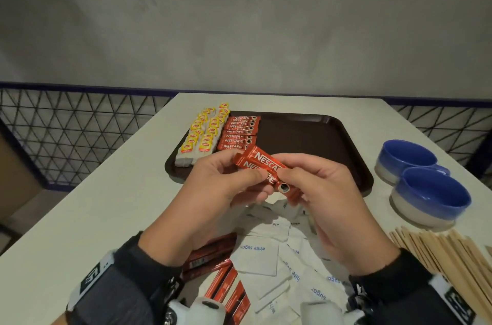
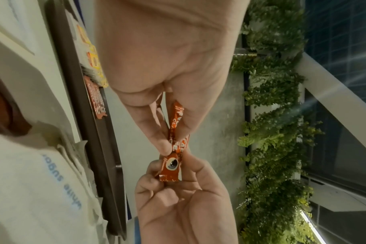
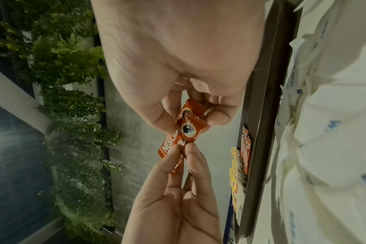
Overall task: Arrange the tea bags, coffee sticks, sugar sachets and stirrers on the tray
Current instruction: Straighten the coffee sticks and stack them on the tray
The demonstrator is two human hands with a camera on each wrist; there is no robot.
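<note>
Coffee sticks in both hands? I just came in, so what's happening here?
A person is sorting drink supplies. Both hands, left hand and right hand, pinch red coffee sticks above the brown tray. Tea bags and a row of coffee sticks already lie there. Sugar sachets and wooden stirrers wait on the table.

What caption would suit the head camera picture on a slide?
Both hands, left hand and right hand, hold red coffee sticks above a brown tray.

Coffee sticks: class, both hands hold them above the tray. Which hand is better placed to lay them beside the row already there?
Probably the left hand: it pinches the coffee sticks on the side nearer the row at the tray's left. The right hand holds the opposite end.
</note>
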